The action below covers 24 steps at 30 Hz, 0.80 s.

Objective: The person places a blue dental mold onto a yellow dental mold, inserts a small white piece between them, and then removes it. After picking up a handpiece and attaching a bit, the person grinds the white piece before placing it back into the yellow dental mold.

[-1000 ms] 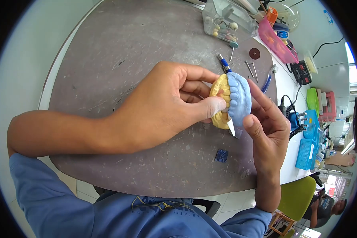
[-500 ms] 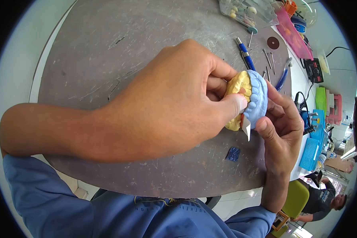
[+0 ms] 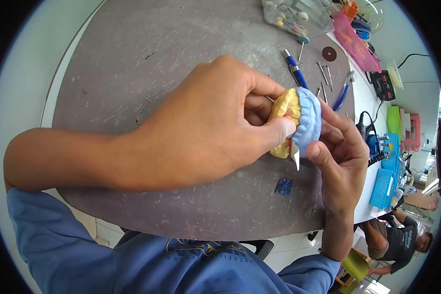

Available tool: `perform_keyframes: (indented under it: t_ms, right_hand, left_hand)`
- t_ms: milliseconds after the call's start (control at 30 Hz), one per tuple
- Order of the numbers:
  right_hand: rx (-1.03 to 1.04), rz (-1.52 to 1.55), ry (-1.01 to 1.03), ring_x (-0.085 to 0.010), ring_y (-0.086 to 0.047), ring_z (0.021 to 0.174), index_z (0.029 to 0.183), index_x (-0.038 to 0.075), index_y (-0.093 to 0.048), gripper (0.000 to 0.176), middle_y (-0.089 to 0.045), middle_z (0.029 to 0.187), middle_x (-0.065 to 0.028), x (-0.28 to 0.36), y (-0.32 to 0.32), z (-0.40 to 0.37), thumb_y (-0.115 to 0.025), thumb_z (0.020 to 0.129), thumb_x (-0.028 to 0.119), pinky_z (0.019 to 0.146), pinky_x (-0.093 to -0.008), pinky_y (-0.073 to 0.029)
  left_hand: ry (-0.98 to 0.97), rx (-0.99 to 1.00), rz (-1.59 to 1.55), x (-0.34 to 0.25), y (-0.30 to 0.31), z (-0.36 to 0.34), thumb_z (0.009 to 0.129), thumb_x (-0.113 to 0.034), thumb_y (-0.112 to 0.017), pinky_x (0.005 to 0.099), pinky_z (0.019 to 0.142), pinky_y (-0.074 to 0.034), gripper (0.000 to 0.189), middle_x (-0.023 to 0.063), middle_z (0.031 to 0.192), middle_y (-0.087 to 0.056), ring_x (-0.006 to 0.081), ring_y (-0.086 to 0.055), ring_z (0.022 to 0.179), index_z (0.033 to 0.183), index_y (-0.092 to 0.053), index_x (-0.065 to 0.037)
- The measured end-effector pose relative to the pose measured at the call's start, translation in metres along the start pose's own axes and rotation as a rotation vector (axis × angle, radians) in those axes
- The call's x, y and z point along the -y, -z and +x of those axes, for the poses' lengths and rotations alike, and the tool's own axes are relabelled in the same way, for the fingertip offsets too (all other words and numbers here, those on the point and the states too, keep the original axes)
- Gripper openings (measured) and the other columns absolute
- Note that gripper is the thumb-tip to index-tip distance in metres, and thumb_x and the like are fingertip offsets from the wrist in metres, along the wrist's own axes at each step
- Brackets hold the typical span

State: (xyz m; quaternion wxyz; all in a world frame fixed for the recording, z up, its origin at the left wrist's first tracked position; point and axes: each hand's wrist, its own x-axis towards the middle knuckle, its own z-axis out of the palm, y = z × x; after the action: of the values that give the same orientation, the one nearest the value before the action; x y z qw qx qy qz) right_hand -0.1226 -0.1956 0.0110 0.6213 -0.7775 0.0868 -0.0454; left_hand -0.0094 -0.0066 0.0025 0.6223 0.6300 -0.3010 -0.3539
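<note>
Two dental casts are held together, teeth facing teeth, over the right part of the table. My left hand point(image 3: 215, 122) is closed on the yellow dental cast point(image 3: 280, 107), its thumb lying near the teeth and its fingers behind. On the other side, my right hand point(image 3: 345, 152) grips the blue dental cast point(image 3: 310, 117) between thumb and fingers. A thin strip point(image 3: 295, 157), white with a red edge, sticks out from between the casts at the lower end. Below them on the table lies a small dark blue square point(image 3: 283, 186).
Beyond the casts lie a blue pen point(image 3: 294, 68), several metal burs point(image 3: 323, 73), a dark disc point(image 3: 329, 54) and a blue-handled tool point(image 3: 342, 95). A clear box point(image 3: 299, 17) and a pink tray point(image 3: 356, 41) stand farther off. Another person point(image 3: 394, 240) is at lower right.
The casts and both hands appear slightly farther left, along with the table items, as the view shifts. My grip looks the same. The other person in the background has changed posture.
</note>
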Motion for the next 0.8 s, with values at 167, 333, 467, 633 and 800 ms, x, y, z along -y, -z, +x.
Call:
perform_keyframes:
  t_ms: [167, 333, 467, 633, 800]
  right_hand:
    - [0.015, 0.008, 0.032, -0.0190, -0.065, 0.096, 0.134, -0.006, -0.044, 0.062, -0.066, 0.109, -0.0174, 0.004, 0.009, 0.006, -0.072, 0.085, 0.020, 0.083, -0.0292, -0.053]
    - [-0.367, -0.157, 0.237, -0.0107, -0.064, 0.080, 0.124, -0.002, -0.056, 0.042, -0.068, 0.093, -0.0093, 0.008, 0.034, 0.017, -0.070, 0.087, 0.013, 0.069, -0.0220, -0.053]
    - [-0.353, -0.416, 0.260, -0.0089, -0.062, 0.077, 0.113, 0.001, -0.065, 0.034, -0.069, 0.091, -0.0074, 0.005, 0.037, 0.022, -0.074, 0.081, 0.010, 0.065, -0.0200, -0.050]
    - [-0.293, -0.666, 0.363, -0.0103, -0.061, 0.074, 0.103, 0.004, -0.070, 0.030, -0.068, 0.087, -0.0059, 0.001, 0.022, 0.025, -0.078, 0.074, 0.008, 0.062, -0.0225, -0.050]
    - [-0.373, -0.981, 0.791, -0.0169, -0.063, 0.072, 0.105, 0.005, -0.069, 0.039, -0.068, 0.090, -0.0084, 0.004, 0.021, 0.027, -0.083, 0.070, 0.018, 0.059, -0.0250, -0.049]
  left_hand:
    - [0.010, 0.010, 0.050, 0.002, 0.002, 0.002, 0.090, -0.007, -0.062, 0.0256, 0.084, -0.054, 0.029, 0.0101, 0.097, -0.067, 0.0124, -0.065, 0.093, 0.116, -0.059, 0.006]
    - [-0.071, 0.000, -0.134, 0.007, 0.006, 0.000, 0.093, -0.002, -0.053, 0.0299, 0.092, -0.052, 0.033, 0.0112, 0.109, -0.060, 0.0167, -0.062, 0.103, 0.125, -0.049, 0.004]
    - [-0.072, 0.017, -0.148, 0.006, 0.006, -0.001, 0.094, 0.001, -0.049, 0.0315, 0.096, -0.050, 0.036, 0.0127, 0.116, -0.056, 0.0178, -0.060, 0.108, 0.129, -0.045, 0.002]
    - [-0.144, 0.004, -0.164, 0.008, 0.005, -0.002, 0.094, 0.001, -0.048, 0.0335, 0.098, -0.049, 0.039, 0.0133, 0.117, -0.055, 0.0190, -0.059, 0.110, 0.132, -0.042, -0.003]
    - [-0.150, 0.006, -0.180, 0.009, 0.006, -0.002, 0.094, 0.000, -0.048, 0.0351, 0.099, -0.049, 0.036, 0.0138, 0.118, -0.055, 0.0197, -0.057, 0.113, 0.129, -0.042, -0.003]
